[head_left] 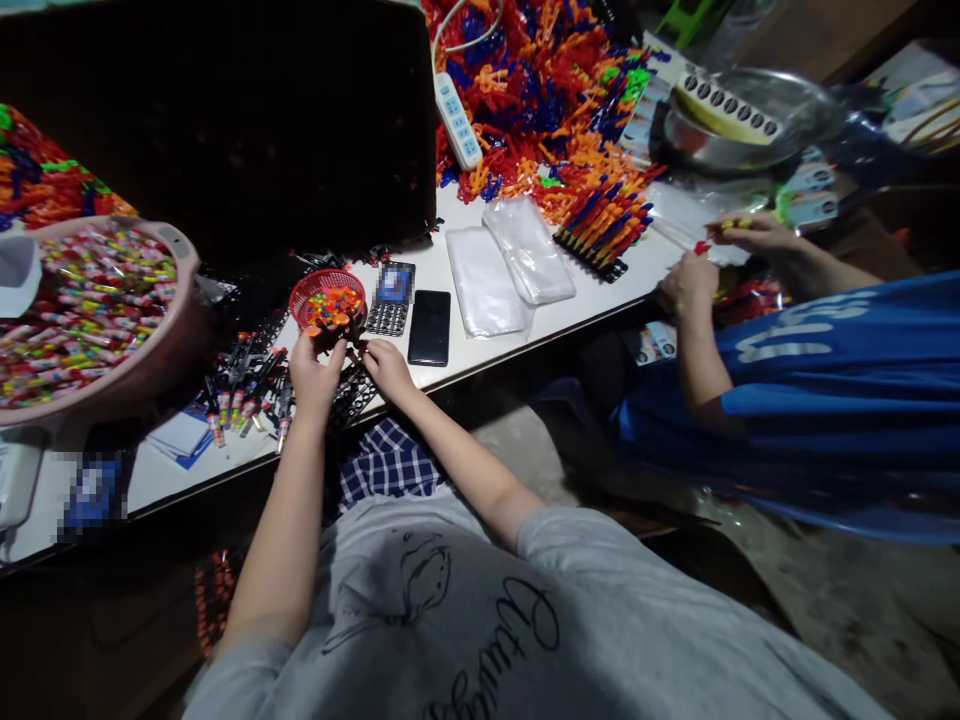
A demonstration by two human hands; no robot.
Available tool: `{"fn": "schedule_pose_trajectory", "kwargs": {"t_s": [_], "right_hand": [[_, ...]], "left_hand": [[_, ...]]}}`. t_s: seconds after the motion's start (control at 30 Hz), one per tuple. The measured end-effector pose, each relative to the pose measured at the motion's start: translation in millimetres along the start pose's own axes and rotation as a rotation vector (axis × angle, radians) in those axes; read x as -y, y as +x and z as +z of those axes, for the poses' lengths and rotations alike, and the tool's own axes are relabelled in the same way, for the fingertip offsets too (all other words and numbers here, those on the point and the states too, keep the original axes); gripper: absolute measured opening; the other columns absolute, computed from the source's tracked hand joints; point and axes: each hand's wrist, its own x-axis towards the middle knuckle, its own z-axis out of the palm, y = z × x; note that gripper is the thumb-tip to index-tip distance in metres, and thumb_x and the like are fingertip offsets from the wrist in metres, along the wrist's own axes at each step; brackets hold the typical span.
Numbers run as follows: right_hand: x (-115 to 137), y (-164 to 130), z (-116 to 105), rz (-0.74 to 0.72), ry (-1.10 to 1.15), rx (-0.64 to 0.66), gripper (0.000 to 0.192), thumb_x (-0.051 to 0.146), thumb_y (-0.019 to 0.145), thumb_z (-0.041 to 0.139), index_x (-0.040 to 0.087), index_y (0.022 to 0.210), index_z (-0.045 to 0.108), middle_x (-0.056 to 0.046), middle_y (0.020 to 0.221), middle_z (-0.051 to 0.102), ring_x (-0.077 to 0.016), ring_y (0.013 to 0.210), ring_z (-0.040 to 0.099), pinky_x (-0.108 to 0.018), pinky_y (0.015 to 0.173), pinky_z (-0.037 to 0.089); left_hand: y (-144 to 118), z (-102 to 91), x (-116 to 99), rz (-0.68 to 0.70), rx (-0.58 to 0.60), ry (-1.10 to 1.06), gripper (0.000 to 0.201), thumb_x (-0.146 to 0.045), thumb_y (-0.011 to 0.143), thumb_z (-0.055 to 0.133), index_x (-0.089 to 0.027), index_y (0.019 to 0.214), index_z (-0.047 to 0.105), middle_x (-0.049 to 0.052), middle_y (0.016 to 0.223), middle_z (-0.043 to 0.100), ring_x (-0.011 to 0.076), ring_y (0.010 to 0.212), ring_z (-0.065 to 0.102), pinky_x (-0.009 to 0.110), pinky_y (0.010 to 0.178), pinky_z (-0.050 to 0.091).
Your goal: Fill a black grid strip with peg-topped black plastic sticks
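Observation:
My left hand [315, 378] is closed around a small bunch of black plastic parts [335, 335] with orange bits showing at the top. Beside it, my right hand [388, 368] has its fingers pinched at the right side of that bunch; the exact piece between them is too small to make out. Just beyond both hands sits a red mesh basket [296, 300] with orange, yellow and green candy-like pieces [335, 302] inside. Black plastic parts with tube-shaped, coloured ends [238, 405] lie piled left of my left hand.
A pink tub [169, 330] full of small wrapped tubes stands at the left. A phone [429, 328], clear plastic bags [487, 285] and a power strip [457, 120] lie to the right. Colourful plastic pieces [525, 90] are heaped behind. A co-worker in blue [840, 350] works at the right.

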Motion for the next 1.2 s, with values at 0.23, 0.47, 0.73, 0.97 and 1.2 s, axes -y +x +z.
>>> {"fn": "schedule_pose_trajectory", "kwargs": {"t_s": [0.23, 0.47, 0.73, 0.97, 1.2], "right_hand": [[-7, -3, 2, 0.049, 0.055, -0.064, 0.024, 0.016, 0.09, 0.054, 0.013, 0.11, 0.066, -0.013, 0.115, 0.067, -0.0201, 0.111, 0.058, -0.033, 0.1, 0.044], [5, -27, -7, 0.062, 0.081, -0.268, 0.032, 0.016, 0.091, 0.041, 0.019, 0.113, 0.065, -0.011, 0.113, 0.065, -0.0205, 0.113, 0.056, -0.038, 0.103, 0.043], [37, -85, -12, -0.016, 0.063, -0.167, 0.031, 0.013, 0.088, 0.041, 0.022, 0.096, 0.069, -0.008, 0.098, 0.067, -0.0228, 0.1, 0.058, -0.043, 0.094, 0.046], [50, -77, -10, -0.059, -0.002, -0.04, 0.03, 0.009, 0.087, 0.045, 0.021, 0.099, 0.07, -0.008, 0.102, 0.067, -0.0218, 0.103, 0.057, -0.04, 0.094, 0.045], [42, -84, -2, -0.009, -0.16, 0.076, 0.028, 0.008, 0.083, 0.056, 0.017, 0.105, 0.071, -0.011, 0.117, 0.065, -0.0253, 0.113, 0.052, -0.044, 0.099, 0.041]], "left_hand": [[-24, -50.9, -1, -0.021, -0.01, 0.514, 0.036, -0.03, 0.084, 0.051, -0.016, 0.116, 0.06, 0.014, 0.112, 0.06, 0.0289, 0.112, 0.053, 0.045, 0.103, 0.037], [-38, -71.5, 42, -0.272, 0.286, 0.875, 0.047, -0.028, 0.083, 0.054, -0.011, 0.127, 0.058, 0.021, 0.115, 0.058, 0.0378, 0.11, 0.052, 0.05, 0.096, 0.04], [-30, -56.1, 34, -0.182, 0.28, 0.885, 0.041, -0.039, 0.088, 0.049, -0.011, 0.111, 0.068, 0.021, 0.108, 0.062, 0.0365, 0.104, 0.056, 0.046, 0.089, 0.043], [-13, -44.0, 20, -0.274, 0.382, 0.988, 0.037, -0.033, 0.08, 0.058, -0.009, 0.107, 0.065, 0.023, 0.101, 0.068, 0.0375, 0.097, 0.063, 0.044, 0.08, 0.046], [-14, -43.9, 7, -0.326, 0.318, 0.857, 0.042, -0.021, 0.081, 0.052, -0.007, 0.121, 0.053, 0.024, 0.102, 0.069, 0.0377, 0.099, 0.065, 0.046, 0.083, 0.048]]}}
